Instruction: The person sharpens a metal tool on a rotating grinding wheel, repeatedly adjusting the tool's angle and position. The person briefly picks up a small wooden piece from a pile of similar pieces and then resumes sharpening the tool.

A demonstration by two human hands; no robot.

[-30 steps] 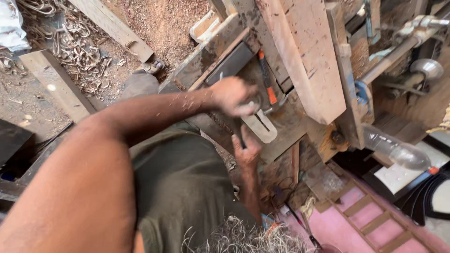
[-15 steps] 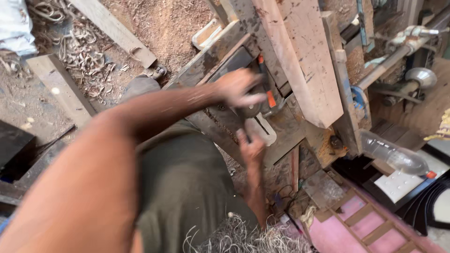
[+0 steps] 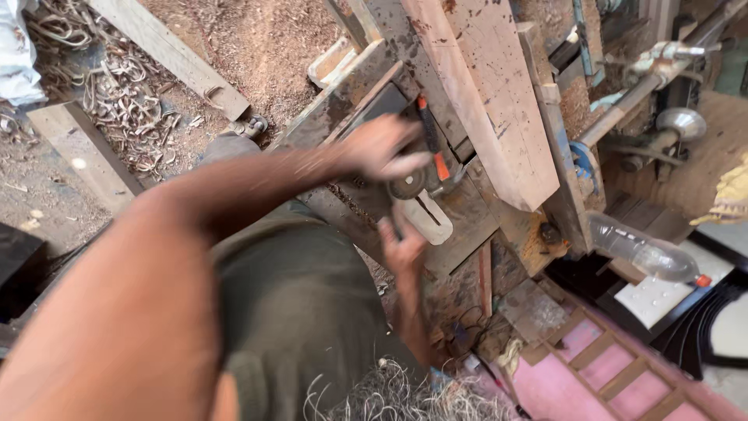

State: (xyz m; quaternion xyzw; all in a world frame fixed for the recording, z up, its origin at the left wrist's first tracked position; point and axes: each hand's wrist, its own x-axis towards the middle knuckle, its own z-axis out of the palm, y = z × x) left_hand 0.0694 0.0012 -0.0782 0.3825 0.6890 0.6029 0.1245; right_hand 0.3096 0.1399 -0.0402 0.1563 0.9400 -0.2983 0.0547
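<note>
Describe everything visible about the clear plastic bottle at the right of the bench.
The clear plastic bottle looks empty or nearly so, with a ribbed, slightly dusty body and a small red cap at its lower right end. It lies tilted on its side, neck pointing down and to the right, just below the rusty end of the wooden bench and above a white sheet. Neither hand touches it; what supports it cannot be made out.

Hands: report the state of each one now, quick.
Left hand: fingers curled, resting on the dark metal woodworking machine; whether it grips anything cannot be told.
Right hand: fingers up against the pale flat guard piece; grip unclear.
</note>
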